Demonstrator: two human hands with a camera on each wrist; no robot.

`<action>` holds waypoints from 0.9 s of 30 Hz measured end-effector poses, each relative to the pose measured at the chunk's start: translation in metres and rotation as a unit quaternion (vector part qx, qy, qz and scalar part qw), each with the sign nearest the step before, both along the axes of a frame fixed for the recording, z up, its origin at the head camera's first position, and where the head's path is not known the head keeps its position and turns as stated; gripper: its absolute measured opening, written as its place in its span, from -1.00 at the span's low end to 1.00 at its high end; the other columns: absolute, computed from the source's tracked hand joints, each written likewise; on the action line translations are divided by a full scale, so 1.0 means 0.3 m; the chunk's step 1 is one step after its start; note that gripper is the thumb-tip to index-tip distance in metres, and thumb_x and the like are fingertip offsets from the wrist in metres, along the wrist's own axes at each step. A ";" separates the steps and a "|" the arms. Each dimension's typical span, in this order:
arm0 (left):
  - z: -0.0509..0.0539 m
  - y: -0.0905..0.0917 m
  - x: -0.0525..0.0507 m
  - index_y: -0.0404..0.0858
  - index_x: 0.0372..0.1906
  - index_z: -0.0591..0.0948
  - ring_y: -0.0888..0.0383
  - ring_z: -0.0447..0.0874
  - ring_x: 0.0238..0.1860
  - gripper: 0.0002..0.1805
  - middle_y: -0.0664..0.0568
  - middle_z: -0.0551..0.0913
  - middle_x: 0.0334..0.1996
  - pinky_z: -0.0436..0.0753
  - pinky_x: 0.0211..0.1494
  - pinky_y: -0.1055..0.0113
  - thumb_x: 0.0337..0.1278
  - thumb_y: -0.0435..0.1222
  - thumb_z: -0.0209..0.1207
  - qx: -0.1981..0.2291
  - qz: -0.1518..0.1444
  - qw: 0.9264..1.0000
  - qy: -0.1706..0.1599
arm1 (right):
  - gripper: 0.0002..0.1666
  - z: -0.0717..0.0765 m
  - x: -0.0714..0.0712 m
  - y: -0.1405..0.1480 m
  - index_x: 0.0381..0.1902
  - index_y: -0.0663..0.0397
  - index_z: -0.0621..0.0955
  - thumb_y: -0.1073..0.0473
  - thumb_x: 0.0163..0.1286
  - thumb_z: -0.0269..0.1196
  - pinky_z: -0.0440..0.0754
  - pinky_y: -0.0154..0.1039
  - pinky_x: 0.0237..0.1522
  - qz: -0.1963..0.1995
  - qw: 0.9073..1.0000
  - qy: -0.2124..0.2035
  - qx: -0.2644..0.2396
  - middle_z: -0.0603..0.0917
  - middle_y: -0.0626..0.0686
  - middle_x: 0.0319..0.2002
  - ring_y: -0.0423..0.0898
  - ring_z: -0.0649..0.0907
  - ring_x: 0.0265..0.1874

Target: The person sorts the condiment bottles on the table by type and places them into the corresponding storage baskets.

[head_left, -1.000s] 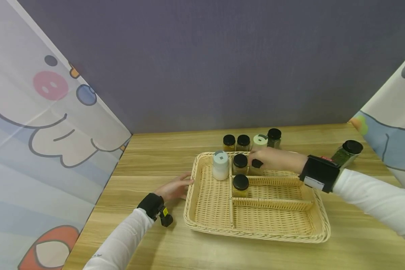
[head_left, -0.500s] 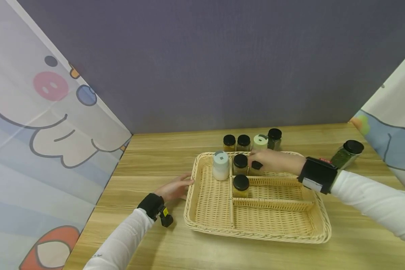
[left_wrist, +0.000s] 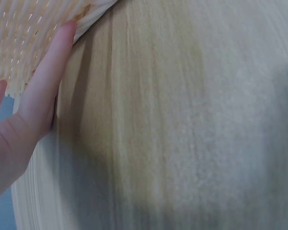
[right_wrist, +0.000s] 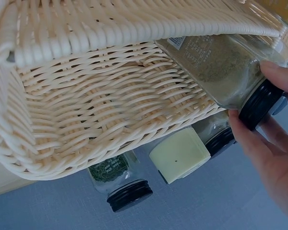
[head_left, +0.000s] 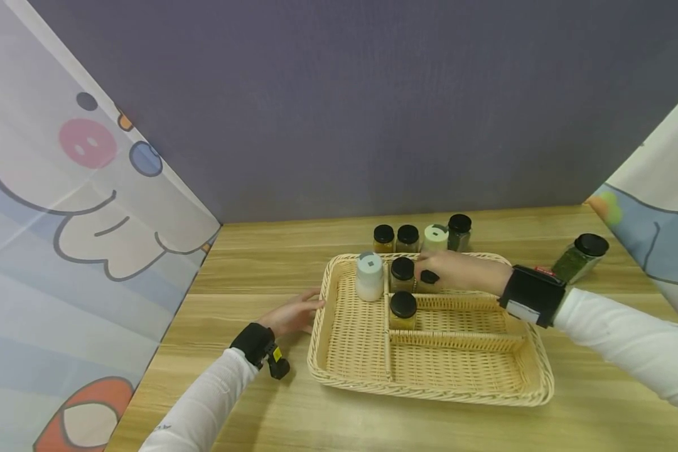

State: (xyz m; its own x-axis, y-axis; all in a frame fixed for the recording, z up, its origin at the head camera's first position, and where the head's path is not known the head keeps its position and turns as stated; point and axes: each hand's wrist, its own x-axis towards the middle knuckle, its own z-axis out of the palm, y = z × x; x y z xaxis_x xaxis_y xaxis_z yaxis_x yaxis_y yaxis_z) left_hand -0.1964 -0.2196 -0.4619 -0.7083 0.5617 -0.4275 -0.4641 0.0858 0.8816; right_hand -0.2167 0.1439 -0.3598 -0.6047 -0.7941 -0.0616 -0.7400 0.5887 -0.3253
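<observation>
Head view: a person's right hand (head_left: 449,269) extends over a rectangular, pale woven-wicker basket (head_left: 429,392) and pinches a flat-sided clear glass jar of greyish-brown powder with a black lid (head_left: 428,286). The jar is within the basket's rear compartment, near the rear edge and just right of a black-lidded clear glass jar (head_left: 402,276); whether its base touches the basket floor cannot be told. The left hand (head_left: 290,316) touches the basket's left edge, gripping nothing.

Left wrist view: one straight finger lies against the basket's outer side. The wicker is probably light and slightly springy, so this touch may suffice to steady it.

Right wrist view: thumb and finger form a narrow pinch on the jar, at lid and glass shoulder. The jar is judged rigid, fairly heavy for its size and breakable; its smooth walls may slip, whereas the lid offers the surer hold, provided that it is screwed tight. A lower hold seems awkward, since a pale wicker divider (right_wrist: 144,28) hides the base. Beyond the basket's rear edge is a black-lidded clear jar of green herbs (right_wrist: 113,168)
</observation>
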 end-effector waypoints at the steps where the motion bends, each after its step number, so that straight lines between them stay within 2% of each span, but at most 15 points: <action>1: -0.001 0.000 0.000 -0.14 0.33 -0.06 -0.06 0.40 0.07 -0.40 -0.25 0.28 0.18 0.48 -0.03 -0.07 0.27 -0.24 -0.12 0.000 -0.001 1.000 0.002 | -0.65 -0.002 0.000 0.001 -0.26 0.09 0.58 0.43 -0.06 0.32 0.58 -0.24 -0.30 0.001 1.000 0.002 0.001 0.47 0.22 -0.11 0.10 0.55 -0.22; 11: -0.001 -0.002 0.001 -0.14 0.33 -0.07 -0.06 0.39 0.08 -0.39 -0.26 0.28 0.18 0.47 -0.02 -0.07 0.26 -0.22 -0.10 0.001 -0.005 1.000 0.007 | -0.70 -0.001 0.003 0.000 -0.28 0.09 0.58 0.43 -0.02 0.30 0.58 -0.24 -0.32 0.010 1.000 0.021 -0.008 0.50 0.18 -0.15 0.06 0.56 -0.26; 16: 0.002 0.000 0.000 -0.14 0.33 -0.06 -0.03 0.41 0.05 -0.42 -0.26 0.29 0.17 0.47 -0.03 -0.07 0.29 -0.26 -0.15 0.004 -0.002 1.000 0.002 | -0.69 0.003 0.007 0.001 -0.26 0.09 0.57 0.42 -0.02 0.30 0.58 -0.25 -0.35 -0.006 0.999 0.027 -0.022 0.50 0.13 -0.15 0.00 0.58 -0.32; 21: 0.024 0.008 0.009 -0.16 0.34 -0.09 -0.01 0.41 0.05 -0.43 -0.29 0.24 0.19 0.47 -0.02 -0.07 0.31 -0.29 -0.19 0.005 -0.009 1.000 0.003 | -0.68 0.006 0.007 0.002 -0.24 0.09 0.57 0.36 -0.03 0.33 0.59 -0.20 -0.29 -0.024 0.999 0.033 -0.028 0.51 0.09 -0.15 0.03 0.58 -0.26; 27: 0.050 0.015 0.020 -0.20 0.34 -0.10 -0.02 0.41 0.05 -0.39 -0.30 0.25 0.19 0.47 -0.02 -0.06 0.29 -0.25 -0.15 0.004 -0.016 1.000 0.009 | -0.68 0.014 0.002 0.012 -0.21 0.09 0.57 0.31 0.01 0.31 0.59 -0.17 -0.28 -0.044 0.998 0.026 -0.031 0.52 0.07 -0.15 0.06 0.57 -0.21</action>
State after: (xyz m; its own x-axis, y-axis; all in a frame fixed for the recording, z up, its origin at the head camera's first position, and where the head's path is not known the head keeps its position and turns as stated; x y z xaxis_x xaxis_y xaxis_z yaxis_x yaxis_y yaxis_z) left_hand -0.1903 -0.2151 -0.4469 -0.6982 0.5867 -0.4103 -0.4446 0.0938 0.8908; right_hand -0.2161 0.1476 -0.3555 -0.6732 -0.7392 0.0189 -0.7032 0.6321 -0.3256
